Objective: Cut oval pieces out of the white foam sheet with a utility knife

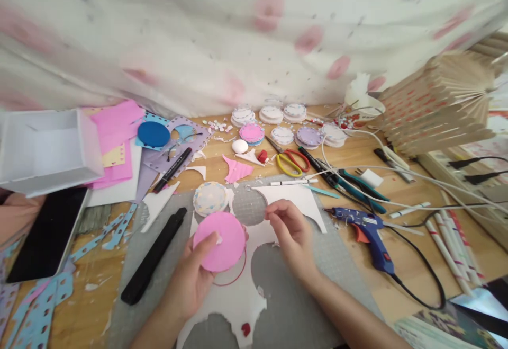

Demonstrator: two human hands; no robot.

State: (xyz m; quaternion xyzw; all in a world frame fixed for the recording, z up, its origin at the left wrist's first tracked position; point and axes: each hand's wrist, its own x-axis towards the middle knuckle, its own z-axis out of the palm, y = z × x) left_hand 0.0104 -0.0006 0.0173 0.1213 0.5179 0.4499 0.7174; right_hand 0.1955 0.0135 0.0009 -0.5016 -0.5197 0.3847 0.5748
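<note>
My left hand (190, 280) holds a round pink foam disc (219, 240) over the grey cutting mat (293, 306), thumb pressed on its face. My right hand (289, 232) hovers just right of the disc, fingers curled in a pinch; what they hold, if anything, is too small to make out. Under both hands lies a white foam sheet (238, 296) with round holes cut out. A pale speckled disc (210, 198) rests on the mat just above the pink one.
A blue glue gun (363, 227) with black cord lies right. Red-and-yellow scissors (291, 161), pens and stacked decorated discs (272, 115) sit behind. A black craft knife (153, 256), a phone (47, 238), a white box (43, 148) and coloured foam scraps lie left.
</note>
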